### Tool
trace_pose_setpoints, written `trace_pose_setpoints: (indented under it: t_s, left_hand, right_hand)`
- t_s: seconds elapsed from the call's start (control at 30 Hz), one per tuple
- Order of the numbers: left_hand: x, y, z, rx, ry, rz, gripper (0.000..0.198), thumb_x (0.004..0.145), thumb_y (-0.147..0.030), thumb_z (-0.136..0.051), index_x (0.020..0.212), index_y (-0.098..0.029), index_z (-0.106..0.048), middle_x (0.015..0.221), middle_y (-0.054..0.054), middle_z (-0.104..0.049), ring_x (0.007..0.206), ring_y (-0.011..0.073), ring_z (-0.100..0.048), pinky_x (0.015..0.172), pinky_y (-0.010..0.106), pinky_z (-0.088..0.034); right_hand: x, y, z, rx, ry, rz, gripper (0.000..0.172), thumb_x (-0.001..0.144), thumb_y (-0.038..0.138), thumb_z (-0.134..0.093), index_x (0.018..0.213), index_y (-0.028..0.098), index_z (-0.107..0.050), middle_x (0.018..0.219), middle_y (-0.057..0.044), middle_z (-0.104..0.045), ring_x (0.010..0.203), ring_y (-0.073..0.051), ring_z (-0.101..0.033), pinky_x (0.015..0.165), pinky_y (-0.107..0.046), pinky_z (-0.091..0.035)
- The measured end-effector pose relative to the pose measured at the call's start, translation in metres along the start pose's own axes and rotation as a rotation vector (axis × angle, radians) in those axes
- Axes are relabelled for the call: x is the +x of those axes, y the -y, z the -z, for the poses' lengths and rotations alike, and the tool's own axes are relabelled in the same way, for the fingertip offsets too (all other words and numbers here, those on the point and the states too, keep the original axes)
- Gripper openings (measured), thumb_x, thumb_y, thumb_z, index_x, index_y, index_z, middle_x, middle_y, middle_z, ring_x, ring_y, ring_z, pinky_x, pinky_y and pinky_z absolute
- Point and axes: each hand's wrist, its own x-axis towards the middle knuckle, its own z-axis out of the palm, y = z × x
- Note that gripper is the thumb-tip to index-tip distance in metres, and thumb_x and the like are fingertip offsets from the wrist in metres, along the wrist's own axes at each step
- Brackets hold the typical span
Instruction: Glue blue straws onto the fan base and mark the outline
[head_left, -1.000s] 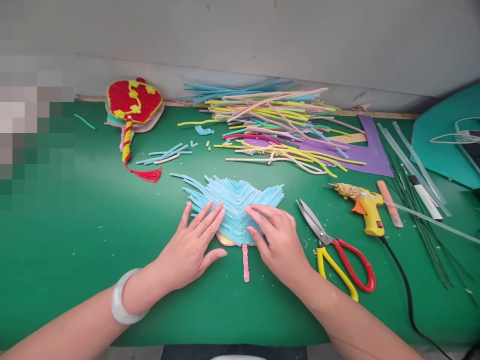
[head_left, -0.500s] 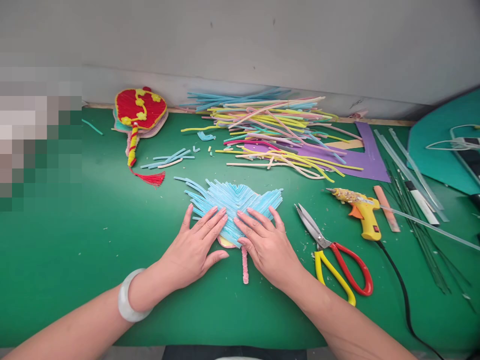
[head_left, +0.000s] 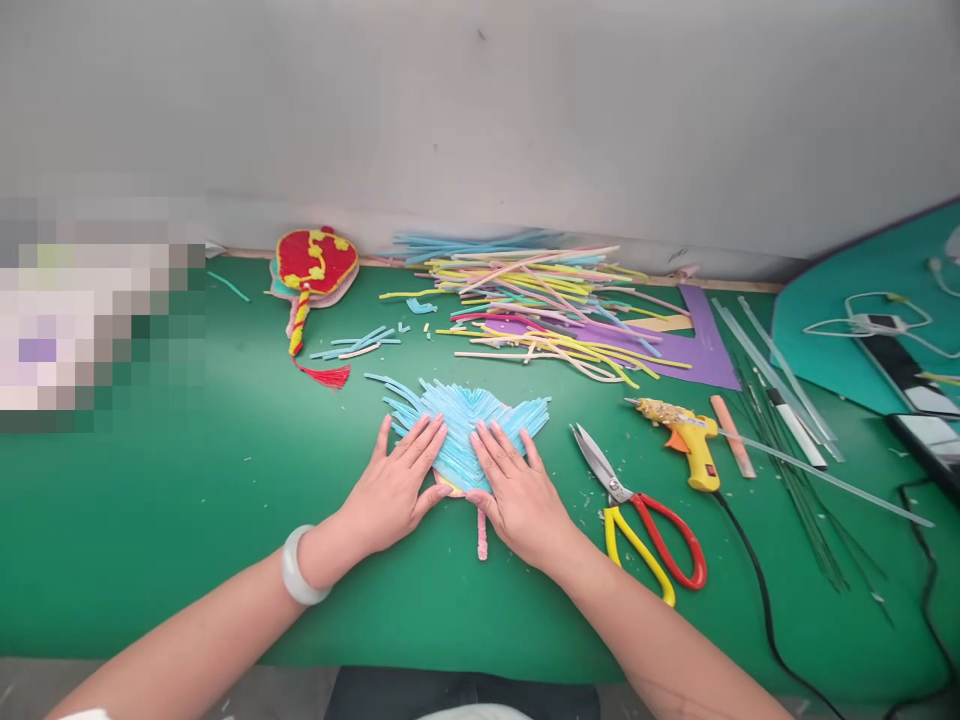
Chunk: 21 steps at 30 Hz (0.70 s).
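A fan shape covered in light blue pipe cleaners [head_left: 459, 418] lies on the green table [head_left: 150, 520], its pink handle [head_left: 481, 535] pointing toward me. My left hand [head_left: 394, 488] lies flat on the fan's left half, fingers stretched out. My right hand [head_left: 517, 490] lies flat on the right half, fingers spread. Both palms press down on the blue strips. A white bangle [head_left: 298, 568] sits on my left wrist.
Red-and-yellow scissors [head_left: 637, 515] and a yellow glue gun [head_left: 686, 435] with a black cord lie to the right. A heap of coloured pipe cleaners [head_left: 536, 300] and purple paper [head_left: 705, 345] are behind. A finished red fan [head_left: 315, 265] lies at back left. Glue sticks [head_left: 780, 385] lie far right.
The head camera has pulled back and tilted up, so everything sits lower and smaller. My right hand has slid left, closer to the left hand on the blue fan.
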Motion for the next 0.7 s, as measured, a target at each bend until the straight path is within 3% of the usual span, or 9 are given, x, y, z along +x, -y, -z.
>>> trace_pose_setpoints:
  t_s: [0.23, 0.4, 0.47, 0.7]
  left_hand:
    - [-0.003, -0.002, 0.001, -0.011, -0.005, 0.014, 0.069, 0.102, -0.048, -0.036, 0.159, -0.019, -0.010, 0.159, 0.015, -0.034, 0.149, 0.0272, -0.029, 0.122, 0.060, -0.002]
    - [0.005, -0.004, 0.010, -0.042, -0.132, 0.120, 0.065, 0.103, -0.040, -0.034, 0.159, -0.018, -0.010, 0.161, 0.017, -0.030, 0.152, 0.0270, -0.018, 0.121, 0.062, -0.008]
    - [0.016, -0.006, 0.011, -0.035, -0.126, 0.146, 0.063, 0.103, -0.041, -0.033, 0.159, -0.017, -0.013, 0.161, 0.017, -0.029, 0.152, 0.0277, -0.018, 0.120, 0.064, -0.008]
    - [0.049, -0.009, 0.000, -0.104, -0.060, 0.214, 0.054, 0.102, -0.046, -0.038, 0.149, -0.020, -0.040, 0.154, 0.014, -0.044, 0.147, 0.0281, -0.034, 0.120, 0.065, -0.004]
  right_hand:
    - [0.000, 0.000, -0.003, 0.025, -0.046, -0.004, 0.066, 0.103, 0.053, -0.030, 0.156, 0.015, -0.026, 0.160, -0.011, -0.032, 0.149, -0.027, -0.028, 0.121, -0.055, -0.021]
    - [0.000, -0.003, 0.002, 0.079, -0.228, 0.008, 0.060, 0.104, 0.049, -0.027, 0.154, 0.015, -0.032, 0.155, -0.013, -0.042, 0.148, -0.025, -0.031, 0.121, -0.054, -0.021]
    - [0.000, -0.005, 0.003, 0.090, -0.281, -0.006, 0.059, 0.105, 0.048, -0.027, 0.154, 0.016, -0.034, 0.154, -0.013, -0.044, 0.148, -0.024, -0.032, 0.121, -0.053, -0.021]
    - [0.000, -0.008, 0.001, 0.135, -0.221, -0.014, 0.054, 0.105, 0.045, -0.030, 0.146, 0.014, -0.047, 0.149, -0.013, -0.050, 0.143, -0.026, -0.040, 0.120, -0.056, -0.022]
